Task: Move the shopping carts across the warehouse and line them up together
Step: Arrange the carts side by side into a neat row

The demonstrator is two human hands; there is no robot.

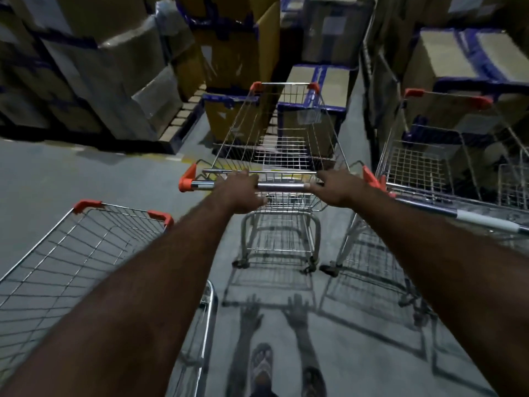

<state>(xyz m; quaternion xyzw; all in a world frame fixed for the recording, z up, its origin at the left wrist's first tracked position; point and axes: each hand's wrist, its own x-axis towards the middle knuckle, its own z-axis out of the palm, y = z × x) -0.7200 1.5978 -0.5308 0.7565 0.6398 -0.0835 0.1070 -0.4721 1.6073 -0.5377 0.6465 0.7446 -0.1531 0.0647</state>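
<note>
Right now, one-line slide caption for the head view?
Warehouse aisle: left hand and right hand grip the handle of the middle cart, left cart and right cart alongside, boxes ahead.

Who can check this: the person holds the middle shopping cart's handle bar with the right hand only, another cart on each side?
Wrong on the hands: the head view shows both the left hand and the right hand curled round the handle bar of the middle shopping cart. The left cart and right cart do flank it.

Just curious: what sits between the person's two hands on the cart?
Head view: only bare chrome handle bar lies between the left hand and right hand.
</note>
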